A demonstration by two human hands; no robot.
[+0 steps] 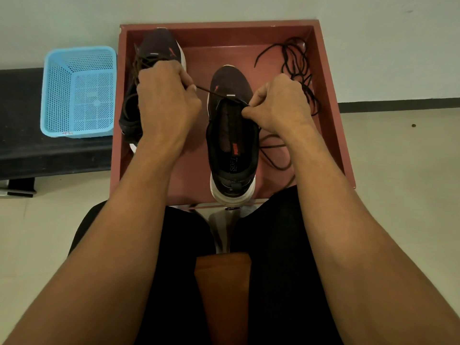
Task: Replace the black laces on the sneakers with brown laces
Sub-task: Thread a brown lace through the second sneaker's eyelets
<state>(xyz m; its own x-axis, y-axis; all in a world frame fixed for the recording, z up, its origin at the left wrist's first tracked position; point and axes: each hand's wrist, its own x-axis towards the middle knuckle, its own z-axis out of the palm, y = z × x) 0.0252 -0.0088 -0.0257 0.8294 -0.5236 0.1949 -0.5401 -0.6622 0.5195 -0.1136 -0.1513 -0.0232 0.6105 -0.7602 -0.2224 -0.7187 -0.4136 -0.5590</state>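
Left hand, right hand pinch lace (taut) across sneaker

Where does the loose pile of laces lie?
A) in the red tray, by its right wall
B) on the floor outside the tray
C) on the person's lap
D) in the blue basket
A: the laces lie on the floor of the tray beside its right wall, while the basket holds none.
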